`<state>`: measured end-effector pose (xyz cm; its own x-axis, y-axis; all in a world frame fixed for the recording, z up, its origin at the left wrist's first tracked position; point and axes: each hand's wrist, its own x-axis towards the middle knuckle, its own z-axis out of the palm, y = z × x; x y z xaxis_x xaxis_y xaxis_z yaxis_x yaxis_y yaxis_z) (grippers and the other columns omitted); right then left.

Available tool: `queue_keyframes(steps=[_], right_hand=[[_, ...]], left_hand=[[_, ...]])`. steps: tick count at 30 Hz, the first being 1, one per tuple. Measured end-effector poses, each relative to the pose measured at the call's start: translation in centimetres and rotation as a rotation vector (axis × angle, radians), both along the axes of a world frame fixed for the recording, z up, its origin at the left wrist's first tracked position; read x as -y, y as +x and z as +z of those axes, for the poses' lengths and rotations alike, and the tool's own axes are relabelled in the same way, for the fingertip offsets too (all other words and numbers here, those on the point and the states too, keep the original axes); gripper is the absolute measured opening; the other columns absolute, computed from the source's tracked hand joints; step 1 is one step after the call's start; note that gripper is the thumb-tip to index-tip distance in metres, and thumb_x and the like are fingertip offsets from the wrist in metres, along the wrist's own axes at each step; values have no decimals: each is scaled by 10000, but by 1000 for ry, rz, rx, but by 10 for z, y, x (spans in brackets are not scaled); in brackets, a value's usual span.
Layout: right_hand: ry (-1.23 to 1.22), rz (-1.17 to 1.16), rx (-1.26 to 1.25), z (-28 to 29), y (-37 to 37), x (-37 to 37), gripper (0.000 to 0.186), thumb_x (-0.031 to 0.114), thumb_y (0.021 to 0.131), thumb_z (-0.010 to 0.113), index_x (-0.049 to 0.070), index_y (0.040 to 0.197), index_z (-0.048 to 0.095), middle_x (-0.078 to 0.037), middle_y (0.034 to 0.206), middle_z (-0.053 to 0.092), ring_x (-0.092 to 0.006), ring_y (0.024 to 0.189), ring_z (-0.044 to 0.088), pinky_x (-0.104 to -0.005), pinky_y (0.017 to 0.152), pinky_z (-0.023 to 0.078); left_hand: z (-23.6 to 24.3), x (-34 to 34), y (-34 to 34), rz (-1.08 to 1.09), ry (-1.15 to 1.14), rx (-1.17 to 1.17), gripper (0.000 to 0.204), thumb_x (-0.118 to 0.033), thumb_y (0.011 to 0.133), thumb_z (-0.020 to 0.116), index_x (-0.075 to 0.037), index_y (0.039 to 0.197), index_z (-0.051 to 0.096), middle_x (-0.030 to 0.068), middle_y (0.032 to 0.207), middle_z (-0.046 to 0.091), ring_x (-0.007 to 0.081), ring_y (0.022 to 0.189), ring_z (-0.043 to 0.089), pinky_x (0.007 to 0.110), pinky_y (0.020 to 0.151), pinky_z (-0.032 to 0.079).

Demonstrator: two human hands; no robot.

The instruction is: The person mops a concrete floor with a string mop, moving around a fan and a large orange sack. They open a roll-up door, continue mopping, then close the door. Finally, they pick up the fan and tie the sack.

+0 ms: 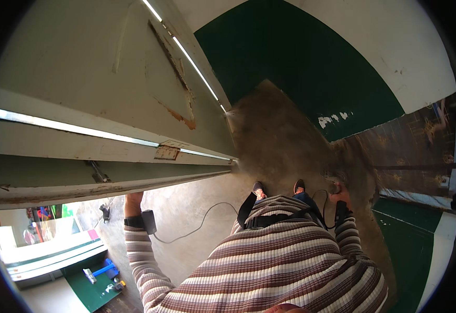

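Observation:
A pale, worn metal door (pixel 81 78) with chipped paint and rust patches fills the upper left, light showing through its long gaps. My left hand (pixel 134 201) grips the lower edge of the door, its fingers partly hidden behind it. At my right side, low beside my hip, my right hand (pixel 340 192) is curled around something small and greyish that I cannot make out. Both wrists wear black devices, with a cable looping from the left one to my waist. My shoes (pixel 259 189) stand on the concrete floor just above my striped top.
A green and white wall (pixel 295 47) rises ahead. A dark, worn patterned surface (pixel 405 141) lies right, above another green panel (pixel 416 245). At lower left are a bright opening with colourful items, a small black object (pixel 104 211) and a blue-handled item (pixel 101 268) by a green panel.

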<state>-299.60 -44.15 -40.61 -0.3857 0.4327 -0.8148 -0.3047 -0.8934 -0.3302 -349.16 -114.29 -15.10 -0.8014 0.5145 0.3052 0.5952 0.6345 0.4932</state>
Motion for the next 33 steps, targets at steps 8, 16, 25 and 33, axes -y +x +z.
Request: queue_keyframes(steps=[8,16,25,33], right_hand=[[-310,-491,157,126,-86,44,281,-16,857,576,79,645,417,7,634,425,-122,597,416,-321,539,371],[-262,-296,27,138,-84,74,190,-8,839,594,40,675,510,6,604,450,-129,559,431,-285,514,423],[-316,-294,-203,198,-62,111,149,8,881,565,10,733,553,-10,607,429,-122,569,364,-315,514,359],[-239,-157,-354,282,-48,105,111,96,907,592,16,832,615,-73,790,633,-186,709,582,-361,746,521]], left_hand=[[34,-37,25,-123,53,-81,442,-44,870,616,-23,1292,486,140,1322,494,285,1205,475,373,1010,392],[67,-71,48,-53,1025,998,615,-458,902,577,-130,1390,397,34,1378,446,216,1256,429,409,1057,349],[164,-136,77,-126,1058,1071,515,-411,925,566,-143,1342,431,36,1280,504,203,1166,495,400,940,469],[235,-145,70,242,1134,1150,699,-505,925,513,-177,1455,197,186,1393,314,328,1167,484,516,918,496]])
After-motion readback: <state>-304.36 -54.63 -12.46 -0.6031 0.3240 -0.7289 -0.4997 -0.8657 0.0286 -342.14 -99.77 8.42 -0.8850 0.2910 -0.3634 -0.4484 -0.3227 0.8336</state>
